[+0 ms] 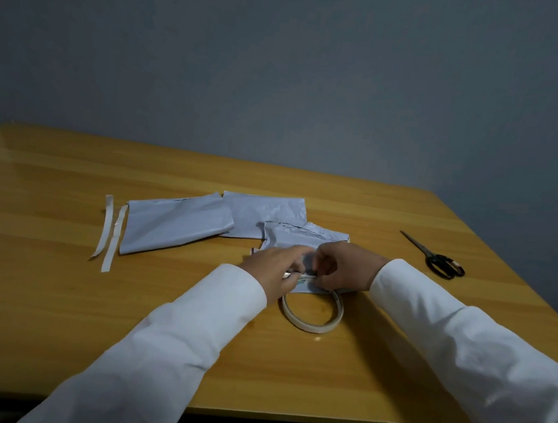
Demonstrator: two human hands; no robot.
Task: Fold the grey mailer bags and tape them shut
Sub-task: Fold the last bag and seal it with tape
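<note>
Three grey mailer bags lie on the wooden table point(70, 296). One bag point(175, 224) is at the left, a second point(258, 213) behind it, and a third point(299, 237) lies nearest me under my hands. My left hand point(274, 270) and my right hand point(343, 267) meet at that bag's near edge, fingers curled, pinching a thin strip of tape point(300, 275) along its fold. A thin white tape roll point(312, 311) lies flat just in front of the hands.
Black-handled scissors point(438, 258) lie at the right, near the table's right edge. Two peeled white strips point(109, 233) lie left of the bags. The wall stands close behind the table.
</note>
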